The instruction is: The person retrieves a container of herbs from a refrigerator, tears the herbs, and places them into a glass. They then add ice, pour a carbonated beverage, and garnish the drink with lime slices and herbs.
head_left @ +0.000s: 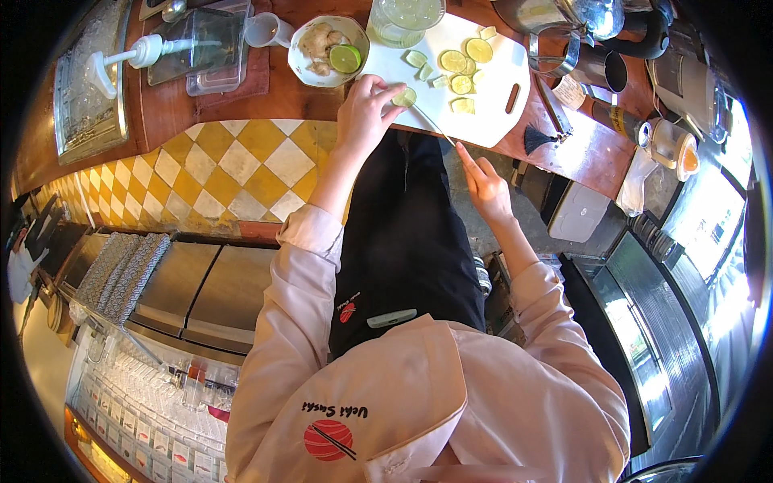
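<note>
My left hand [364,109] pinches a piece of lime [405,97] against the near left corner of a white cutting board [503,71]. My right hand [483,183] grips a thin-bladed knife [431,121], forefinger stretched along it, the tip pointing at the lime piece. Several lime slices [464,68] lie spread over the middle of the board. Both of my sleeves are pale pink.
A white bowl [310,71] with ginger and a lime half stands left of the board. A glass container [403,18] stands behind it. A small brush [535,138] and bottles [624,121] lie at the right. A clear tub with a white pump dispenser [145,52] is at the left, by an ice bin [84,88].
</note>
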Tool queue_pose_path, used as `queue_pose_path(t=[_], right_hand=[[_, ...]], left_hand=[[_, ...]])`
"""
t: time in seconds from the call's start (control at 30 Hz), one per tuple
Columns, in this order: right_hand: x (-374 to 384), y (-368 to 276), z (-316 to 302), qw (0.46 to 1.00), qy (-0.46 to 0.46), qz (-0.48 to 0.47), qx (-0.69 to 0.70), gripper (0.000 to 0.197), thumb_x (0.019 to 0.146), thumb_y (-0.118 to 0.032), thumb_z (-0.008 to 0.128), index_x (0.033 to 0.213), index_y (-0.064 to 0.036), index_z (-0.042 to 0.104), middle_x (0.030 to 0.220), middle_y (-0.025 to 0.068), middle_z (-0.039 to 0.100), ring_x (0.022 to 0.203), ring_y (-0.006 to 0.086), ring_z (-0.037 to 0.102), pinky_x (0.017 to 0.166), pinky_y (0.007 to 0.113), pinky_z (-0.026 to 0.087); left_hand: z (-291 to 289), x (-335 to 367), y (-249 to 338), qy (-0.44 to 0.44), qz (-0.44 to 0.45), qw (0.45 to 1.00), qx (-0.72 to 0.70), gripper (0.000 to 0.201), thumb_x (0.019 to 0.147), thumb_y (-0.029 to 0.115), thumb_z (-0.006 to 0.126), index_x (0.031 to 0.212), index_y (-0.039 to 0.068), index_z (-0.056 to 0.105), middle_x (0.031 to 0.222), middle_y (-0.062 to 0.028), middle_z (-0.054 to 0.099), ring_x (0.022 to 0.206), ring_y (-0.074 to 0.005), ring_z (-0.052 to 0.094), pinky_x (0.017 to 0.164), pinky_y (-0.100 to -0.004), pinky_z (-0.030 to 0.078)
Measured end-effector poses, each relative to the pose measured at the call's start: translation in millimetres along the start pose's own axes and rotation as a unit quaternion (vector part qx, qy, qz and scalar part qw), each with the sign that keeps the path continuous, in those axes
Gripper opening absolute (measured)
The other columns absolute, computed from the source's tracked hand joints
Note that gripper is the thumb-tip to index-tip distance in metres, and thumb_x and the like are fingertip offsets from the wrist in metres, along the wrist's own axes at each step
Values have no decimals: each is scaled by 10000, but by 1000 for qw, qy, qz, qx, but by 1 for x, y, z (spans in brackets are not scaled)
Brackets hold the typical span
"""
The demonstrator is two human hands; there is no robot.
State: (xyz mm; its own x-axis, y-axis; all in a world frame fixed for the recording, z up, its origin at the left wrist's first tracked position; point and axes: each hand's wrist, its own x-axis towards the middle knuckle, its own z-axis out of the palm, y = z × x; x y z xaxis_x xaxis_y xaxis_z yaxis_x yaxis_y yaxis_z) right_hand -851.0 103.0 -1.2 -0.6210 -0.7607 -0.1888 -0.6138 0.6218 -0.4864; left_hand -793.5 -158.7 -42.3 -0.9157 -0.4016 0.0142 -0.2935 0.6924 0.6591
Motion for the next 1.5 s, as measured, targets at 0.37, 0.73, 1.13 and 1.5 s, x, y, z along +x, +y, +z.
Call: queue_pose_path(t=[0.37,0.73,1.13,1.5], right_hand=[[4,-6,2,1000,-3,1,4,515,862,-84,580,1342,-249,491,746,79,509,593,277,570,563,388,516],[-6,-7,5,1000,8,-1,4,528,855,-72,583,1345,-244,488,744,77,514,578,268,571,547,382,522],[-2,-11,5,1000,20,-7,-11,516,849,-61,587,1331,-230,508,727,68,505,560,256,564,533,374,520],[-2,-14,2,1000,11,1,-18,506,864,-65,577,1337,-225,501,725,77,491,564,260,555,537,379,511]], left_hand=[[-4,0,-11,10,21,999,-37,341,718,199,767,1052,186,699,904,-13,576,786,-173,589,703,-300,504],[-4,1,-12,21,24,999,-34,281,726,226,765,995,165,710,876,-16,571,786,-184,593,683,-313,499],[-5,1,-13,25,29,999,-30,268,730,233,762,986,166,714,871,-13,577,792,-184,599,683,-309,503],[-6,1,-12,23,27,999,-28,266,726,234,763,981,172,718,869,-9,582,778,-180,601,672,-303,508]])
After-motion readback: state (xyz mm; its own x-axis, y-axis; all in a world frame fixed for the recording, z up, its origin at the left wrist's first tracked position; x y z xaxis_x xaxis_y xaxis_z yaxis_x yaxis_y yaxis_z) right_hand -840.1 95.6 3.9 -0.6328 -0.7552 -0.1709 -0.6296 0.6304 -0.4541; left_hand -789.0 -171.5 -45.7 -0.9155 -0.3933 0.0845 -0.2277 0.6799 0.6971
